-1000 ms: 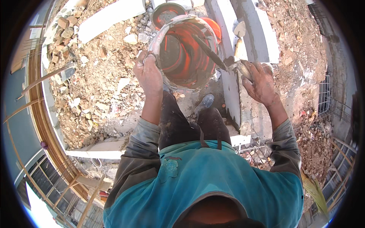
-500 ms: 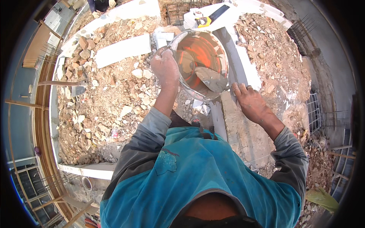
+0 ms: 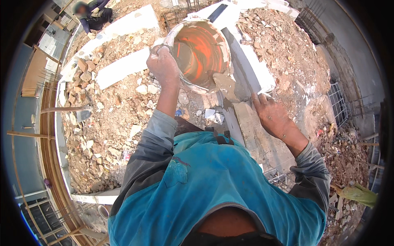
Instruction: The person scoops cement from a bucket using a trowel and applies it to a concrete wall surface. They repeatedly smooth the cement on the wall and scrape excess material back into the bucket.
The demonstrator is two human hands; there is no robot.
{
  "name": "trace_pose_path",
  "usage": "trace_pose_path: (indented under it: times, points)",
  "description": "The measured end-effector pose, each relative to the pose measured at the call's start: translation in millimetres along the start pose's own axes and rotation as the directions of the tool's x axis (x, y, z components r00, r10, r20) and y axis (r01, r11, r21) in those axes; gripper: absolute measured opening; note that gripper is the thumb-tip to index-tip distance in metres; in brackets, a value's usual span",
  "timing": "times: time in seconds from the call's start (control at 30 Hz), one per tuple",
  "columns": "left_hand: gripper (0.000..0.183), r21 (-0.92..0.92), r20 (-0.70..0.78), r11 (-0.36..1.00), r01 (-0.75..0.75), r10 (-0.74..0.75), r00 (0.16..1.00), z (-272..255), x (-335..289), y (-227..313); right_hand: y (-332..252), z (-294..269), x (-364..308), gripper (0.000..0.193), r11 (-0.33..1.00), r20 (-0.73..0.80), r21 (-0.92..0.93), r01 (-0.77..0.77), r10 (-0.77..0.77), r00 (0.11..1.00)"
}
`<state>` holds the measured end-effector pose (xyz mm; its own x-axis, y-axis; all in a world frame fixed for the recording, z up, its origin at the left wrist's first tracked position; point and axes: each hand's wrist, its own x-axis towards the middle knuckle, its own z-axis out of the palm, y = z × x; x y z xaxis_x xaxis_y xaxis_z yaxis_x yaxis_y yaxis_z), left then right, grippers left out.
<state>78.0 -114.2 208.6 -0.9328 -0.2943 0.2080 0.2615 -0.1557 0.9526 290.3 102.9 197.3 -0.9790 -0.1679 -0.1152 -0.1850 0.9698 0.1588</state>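
Rubble ground (image 3: 111,119): broken stone and brown earth, spread across the left and upper right of the frame.
Timber boards (image 3: 49,143): long, laid side by side, down the left edge.
My shirt (image 3: 221,180): teal body with grey sleeves, filling the lower middle.
Block wall (image 3: 259,67): low, part white and part grey, running from the top down past the centre.
White slab (image 3: 123,67): lying on the rubble, upper left.
Co-worker (image 3: 94,18): dark clothing and helmet, low to the ground, upper left corner.
Bucket (image 3: 207,45): upper middle, just left of the wall; mouth toward me, rim crusted, orange inside smeared with grey mortar (image 3: 186,61).
Steel mesh (image 3: 337,104): a bent grid, right side.
Shovel (image 3: 82,113): wooden shaft, grey blade, left side on the rubble.
My left hand (image 3: 164,63): clenched at the bucket's left rim; whether on the rim itself or a handle, I cannot tell.
My right hand (image 3: 273,115): right of centre, fingers curled round the trowel's handle, which my hand hides.
Trowel (image 3: 225,87): blade coated in mortar, at the bucket's lower right rim.
Saw blade (image 3: 217,13): dark, top centre, beyond the bucket.
Pale scraps (image 3: 213,116): centre, below the bucket.
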Motion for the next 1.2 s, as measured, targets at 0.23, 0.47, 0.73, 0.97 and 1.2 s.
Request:
trace_pose_path:
  times: [0.23,0.47,0.73,0.97,1.2]
  points:
    - [0.017,-0.013,-0.087,0.989,-0.146,0.144,0.986,-18.1,33.9,7.0,33.2,-27.1,-15.5,0.051,0.917,-0.112,0.399,-0.02,0.071,0.991]
    - [0.014,-0.092,0.112,0.956,-0.279,0.289,0.951,-20.9,22.5,31.8,66.0,-52.4,53.0,0.043,0.969,-0.161,0.24,-0.054,0.095,0.982]
    - [0.017,-0.308,0.074,0.905,-0.293,0.329,0.941,-40.9,18.7,60.2,3.4,-10.0,74.7,0.04,0.616,-0.378,0.708,0.344,-0.081,0.922]
    - [0.018,-0.286,0.117,0.922,-0.262,0.305,0.945,-58.3,-1.7,74.7,-44.7,-35.9,104.3,0.04,0.454,-0.29,0.834,0.312,-0.12,0.949]
    - [0.015,-0.245,0.161,0.923,-0.296,0.34,0.926,-95.3,14.0,53.5,-92.3,-40.6,113.3,0.043,0.164,-0.388,0.909,0.382,0.004,0.922]
